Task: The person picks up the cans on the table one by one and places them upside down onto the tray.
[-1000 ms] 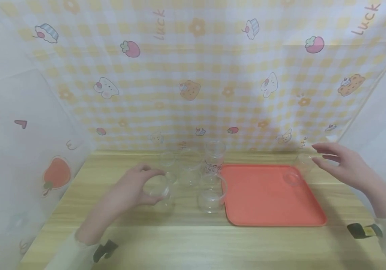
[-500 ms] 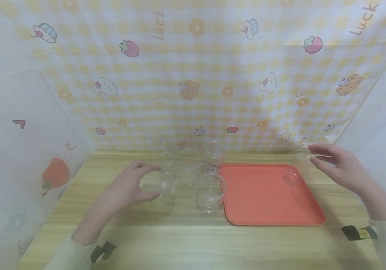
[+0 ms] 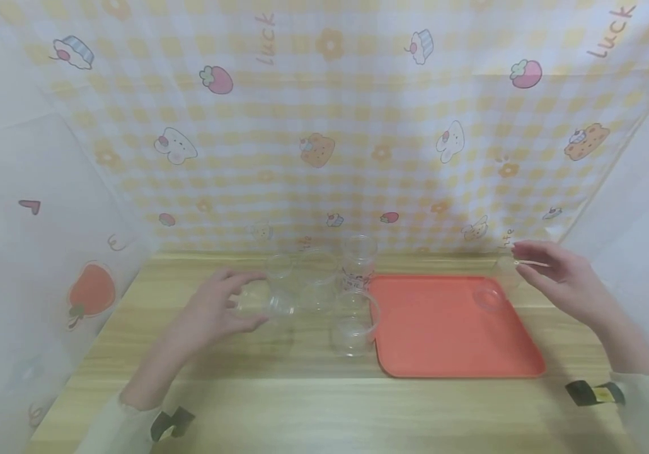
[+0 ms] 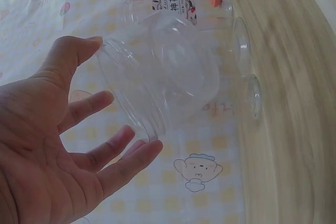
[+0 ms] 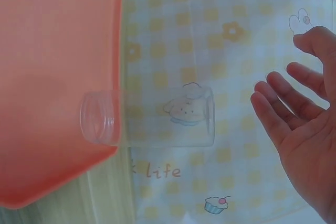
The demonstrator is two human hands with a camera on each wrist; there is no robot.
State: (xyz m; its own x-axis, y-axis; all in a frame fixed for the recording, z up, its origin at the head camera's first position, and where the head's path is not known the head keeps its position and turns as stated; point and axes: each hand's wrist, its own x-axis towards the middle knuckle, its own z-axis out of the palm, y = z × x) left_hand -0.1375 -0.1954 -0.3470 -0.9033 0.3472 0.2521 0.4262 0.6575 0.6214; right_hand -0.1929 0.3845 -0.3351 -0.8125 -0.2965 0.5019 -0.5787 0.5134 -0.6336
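The left jar (image 4: 184,69), tilted beside other jars (image 3: 353,340), looks light, thin-walled and slippery, likely best taken round its ridged neck (image 4: 131,85); the left hand (image 3: 211,315) pinches it there, thumb and fingers set wide. Past the tray (image 3: 455,337), the right hand (image 3: 565,284), half spread, holds nothing, near a similar jar (image 5: 163,119) at the far right corner.

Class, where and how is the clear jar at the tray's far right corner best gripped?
Probably around the middle of the clear jar, coming from its right: its round sides run straight, it stands on end, and the right hand is on that side.
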